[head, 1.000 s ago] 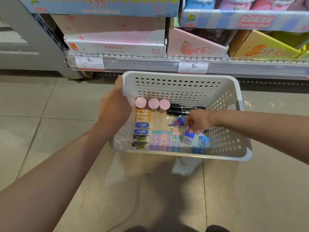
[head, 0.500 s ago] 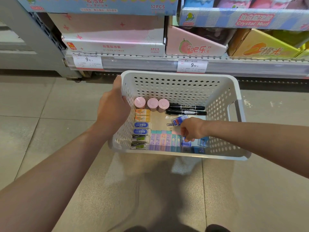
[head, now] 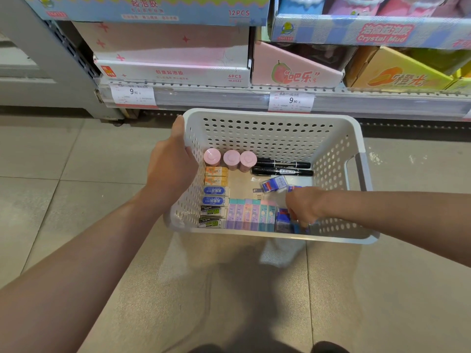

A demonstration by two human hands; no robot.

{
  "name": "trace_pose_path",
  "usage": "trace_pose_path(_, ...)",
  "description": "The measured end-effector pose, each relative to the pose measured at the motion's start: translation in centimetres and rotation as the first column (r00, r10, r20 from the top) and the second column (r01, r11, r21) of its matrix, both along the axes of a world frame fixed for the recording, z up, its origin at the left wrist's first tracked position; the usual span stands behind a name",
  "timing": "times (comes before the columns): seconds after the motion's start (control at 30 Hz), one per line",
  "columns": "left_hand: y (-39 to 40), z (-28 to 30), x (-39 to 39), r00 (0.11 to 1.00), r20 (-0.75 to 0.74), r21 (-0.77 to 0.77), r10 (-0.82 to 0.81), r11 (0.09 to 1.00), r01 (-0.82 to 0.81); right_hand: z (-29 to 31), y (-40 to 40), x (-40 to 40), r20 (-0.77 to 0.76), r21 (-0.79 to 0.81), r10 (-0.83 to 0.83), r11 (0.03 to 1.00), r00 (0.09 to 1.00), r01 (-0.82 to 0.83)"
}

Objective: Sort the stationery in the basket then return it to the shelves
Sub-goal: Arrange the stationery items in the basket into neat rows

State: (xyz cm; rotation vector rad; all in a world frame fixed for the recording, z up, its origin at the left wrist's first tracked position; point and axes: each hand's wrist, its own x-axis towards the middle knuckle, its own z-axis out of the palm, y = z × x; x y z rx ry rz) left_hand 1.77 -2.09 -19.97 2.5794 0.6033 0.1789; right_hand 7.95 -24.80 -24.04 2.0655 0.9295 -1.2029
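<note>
Three pink tubs (head: 230, 159) stand along the far wall of the white basket (head: 270, 115), with two black markers (head: 283, 168) at their 3 o'clock. Rows of erasers (head: 214, 197) line its left side and near wall. I see my left hand (head: 173, 166) with fingers wrapped over the rim at 9 o'clock. My right hand (head: 303, 207) reaches to 5 o'clock, fingers curled down on a blue sharpener (head: 284, 221). Shelves (head: 382, 103) with boxes stand at 12 o'clock.
</note>
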Motion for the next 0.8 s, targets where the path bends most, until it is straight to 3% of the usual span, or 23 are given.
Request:
trace_pose_path(0.13, -0.2, 0.2, -0.1, 1.0, 0.01, 0.0, -0.015, 1.0, 0.015, -0.9, -0.3, -0.7, 0.002, 0.033, -0.075, 0.997, 0.997, 0.075)
trace_pose_path(0.23, -0.1, 0.3, 0.0, 1.0, 0.016, 0.0, -0.017, 1.0, 0.017, -1.8, -0.6, -0.5, -0.082, 0.054, -0.229, 0.971, 0.97, 0.234)
trace_pose_path(0.37, -0.1, 0.0, 0.0, 1.0, 0.016, -0.006, -0.009, 1.0, 0.009, -2.5, -0.9, -0.6, -0.069, 0.028, -0.371, 0.927, 0.926, 0.374)
trace_pose_path(0.53, 0.0, -0.2, 0.1, 1.0, 0.018, 0.003, -0.007, 1.0, 0.007, -1.1, 0.2, 0.2, -0.164, -0.003, -0.457, 0.887, 0.874, 0.462)
trace_pose_path(0.6, 0.0, -0.2, 0.1, 1.0, 0.016, 0.001, -0.004, 1.0, 0.004, -0.7, 1.0, 1.3, -0.185, 0.094, -0.487, 0.856, 0.853, 0.509)
trace_pose_path(0.67, -0.1, 0.0, 0.1, 1.0, 0.015, -0.008, -0.004, 1.0, 0.004, -0.6, 1.8, 2.0, -0.118, 0.31, -0.478, 0.815, 0.87, 0.49)
trace_pose_path(0.73, 0.0, 0.1, 0.1, 1.0, 0.009, -0.011, -0.004, 1.0, 0.004, -1.3, 2.4, 2.1, -0.086, 0.516, -0.536, 0.697, 0.84, 0.498)
trace_pose_path(0.8, 0.1, 0.1, 0.0, 1.0, 0.004, -0.013, -0.002, 1.0, 0.002, -1.9, 3.0, 1.7, -0.107, 0.595, -0.558, 0.627, 0.823, 0.503)
